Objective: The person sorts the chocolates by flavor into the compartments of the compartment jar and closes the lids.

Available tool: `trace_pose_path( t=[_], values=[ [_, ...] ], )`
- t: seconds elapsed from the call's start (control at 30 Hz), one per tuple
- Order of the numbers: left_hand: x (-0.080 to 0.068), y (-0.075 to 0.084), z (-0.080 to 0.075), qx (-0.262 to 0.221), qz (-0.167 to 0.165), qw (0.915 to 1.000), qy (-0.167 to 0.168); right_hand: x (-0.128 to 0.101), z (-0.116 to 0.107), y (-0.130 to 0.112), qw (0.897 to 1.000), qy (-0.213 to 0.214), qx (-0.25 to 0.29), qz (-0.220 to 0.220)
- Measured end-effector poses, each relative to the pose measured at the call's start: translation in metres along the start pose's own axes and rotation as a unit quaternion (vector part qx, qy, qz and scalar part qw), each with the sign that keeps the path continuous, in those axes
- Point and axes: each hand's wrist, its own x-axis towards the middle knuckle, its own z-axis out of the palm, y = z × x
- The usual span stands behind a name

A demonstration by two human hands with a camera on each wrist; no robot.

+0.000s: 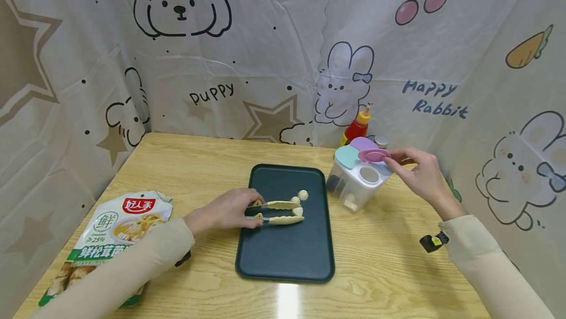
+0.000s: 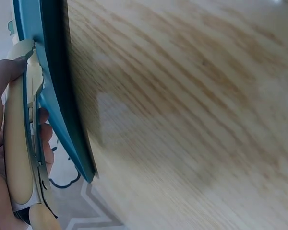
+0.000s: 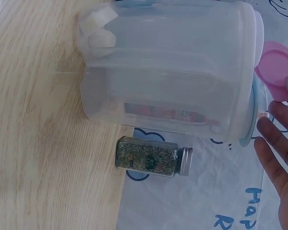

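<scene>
Left hand (image 1: 227,211): curled round the handle end of the tongs (image 1: 276,212), thumb and fingers squeezing the two arms toward each other; likely gripped far back so the scalloped tips can close on food.
Tongs: cream-coloured arms with dark inner edges, lying low over the dark green tray (image 1: 265,260), tips nearly together, pointing right.
Dumplings: small pale ball (image 1: 302,194) on the tray just beyond the tongs' tips, a second pale piece (image 1: 297,210) right at the tips; whether clamped or only touched, cannot tell.
Right hand (image 1: 422,174): fingertips pinching the pink lid (image 1: 374,155), lifted clear of its round opening (image 1: 369,175), probably to expose that compartment.
Seasoning box (image 1: 358,184): clear plastic, several compartments, pastel flip lids in teal, purple and pink; white cubes visible in one section; standing on the desk (image 1: 398,270) just right of the tray.
Behind the box: red sauce bottle (image 1: 355,130) and spice jar (image 3: 153,156), against the curtain.
Left of tray: printed food bag (image 1: 115,230), lying flat, partly under the left sleeve.
</scene>
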Motion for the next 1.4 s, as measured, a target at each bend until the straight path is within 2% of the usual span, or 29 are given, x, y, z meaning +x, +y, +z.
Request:
trace_pose_path(
  t=[0.5,0.7,1.03,1.2,1.4],
  values=[
    [-0.001,0.001,0.004,0.002,0.027,0.9995,0.017,0.002,0.001,-0.001,1.0,-0.001,0.002,-0.005],
    [0.005,0.009,-0.005,0.003,0.022,0.9991,0.037,0.002,0.002,-0.001,1.0,-0.002,0.002,-0.005],
    [0.034,0.037,-0.041,0.018,0.061,0.9941,0.088,0.003,0.001,-0.002,1.0,-0.002,0.0,-0.004],
    [0.052,0.058,-0.058,0.021,0.083,0.9931,0.08,0.001,-0.001,-0.002,1.0,0.001,0.001,-0.001],
    [0.076,0.085,-0.067,0.015,0.095,0.9929,0.071,0.0,-0.001,-0.003,1.0,0.001,-0.008,0.004]
  ],
)
